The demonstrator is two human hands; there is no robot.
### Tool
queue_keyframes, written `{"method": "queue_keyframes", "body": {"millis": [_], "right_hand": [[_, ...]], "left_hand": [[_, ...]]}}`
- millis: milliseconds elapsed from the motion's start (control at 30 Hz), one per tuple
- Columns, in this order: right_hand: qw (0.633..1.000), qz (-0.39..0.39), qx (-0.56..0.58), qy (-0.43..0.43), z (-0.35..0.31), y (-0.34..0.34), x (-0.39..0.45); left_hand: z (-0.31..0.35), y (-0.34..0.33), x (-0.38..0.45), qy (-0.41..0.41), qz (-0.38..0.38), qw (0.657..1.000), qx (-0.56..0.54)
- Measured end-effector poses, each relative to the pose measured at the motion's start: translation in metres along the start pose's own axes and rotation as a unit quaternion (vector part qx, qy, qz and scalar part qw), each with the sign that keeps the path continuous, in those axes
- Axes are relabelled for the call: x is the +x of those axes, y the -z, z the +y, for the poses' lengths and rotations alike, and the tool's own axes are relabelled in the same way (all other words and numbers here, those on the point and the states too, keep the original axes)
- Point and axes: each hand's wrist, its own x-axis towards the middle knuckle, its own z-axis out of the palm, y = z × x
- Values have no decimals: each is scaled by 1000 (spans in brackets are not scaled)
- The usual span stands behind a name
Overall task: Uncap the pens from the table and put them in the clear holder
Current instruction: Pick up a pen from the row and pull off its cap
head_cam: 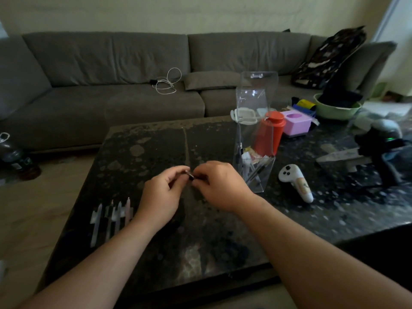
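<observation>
Both hands meet mid-table: left hand [161,192] & right hand [217,186] each pinch an end of a pen [190,176], prob. to pull the cap. Holder [254,139] stands just right, w/ pens inside; caps [111,216] lined up left.

We count two hands: the left hand [161,195] and the right hand [219,186], which together pinch one small dark pen [190,176] between their fingertips. At the near left of the table [142,148] lie four pale pens [111,216] side by side, though the blur leaves that count unsure. One clear holder [256,139] stands to the right of the hands; a few pens [256,172] lean inside it, too jumbled to number. Further right we see one white controller [296,182], one red bottle [270,132], one pink box [295,122] and one green bowl [336,109]. Beyond the table stands one grey sofa [111,70] bearing one white cable [167,82].
</observation>
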Motion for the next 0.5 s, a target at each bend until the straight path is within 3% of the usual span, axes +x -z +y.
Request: {"method": "queue_keyframes", "body": {"millis": [133,333,500], "right_hand": [[993,114,29,-7,-6,39,5],[952,295,46,-74,11,97,5],[944,303,-3,-129,39,100,-8]], "left_hand": [[16,-20,0,-16,-13,999,-39],[24,-46,-8,-72,-89,993,40],[21,-52,-15,-105,-136,980,100]]}}
